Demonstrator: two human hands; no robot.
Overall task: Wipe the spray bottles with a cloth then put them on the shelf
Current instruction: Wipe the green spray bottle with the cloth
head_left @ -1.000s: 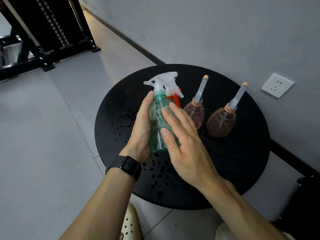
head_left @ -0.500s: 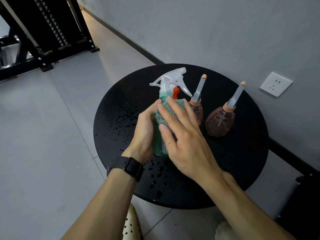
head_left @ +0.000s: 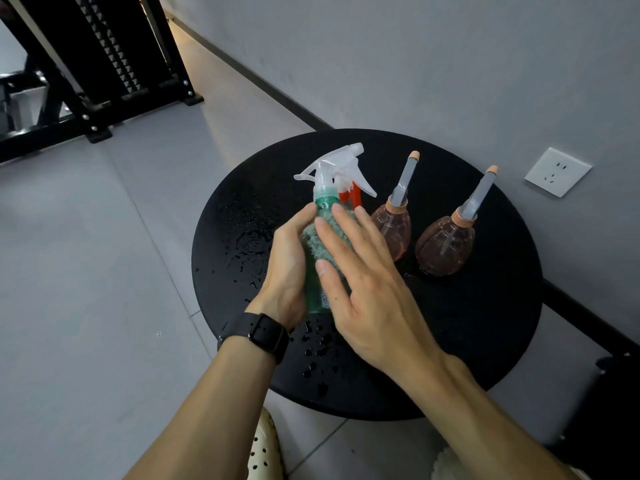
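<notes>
A green spray bottle (head_left: 313, 292) with a clear white trigger head stands over the round black table (head_left: 485, 323). My left hand (head_left: 289, 265) grips its body from the left. My right hand (head_left: 367, 282) presses a teal cloth (head_left: 318, 240) against the bottle with straight fingers. Behind the green bottle, mostly hidden, is a second trigger bottle with a red collar (head_left: 353, 195). To the right stand two pink round bottles with grey nozzles, one (head_left: 393, 226) close to my right hand and one (head_left: 445, 245) farther right.
Water drops (head_left: 311, 344) lie on the table's left and front. A black metal rack (head_left: 104, 64) stands at the far left on the grey floor. The grey wall behind the table carries a white socket (head_left: 557, 172). My light shoes (head_left: 265, 448) show below the table edge.
Both hands and the bottle shifted slightly. My right hand slid the cloth up the bottle's body toward its neck, and the trigger head turned a little.
</notes>
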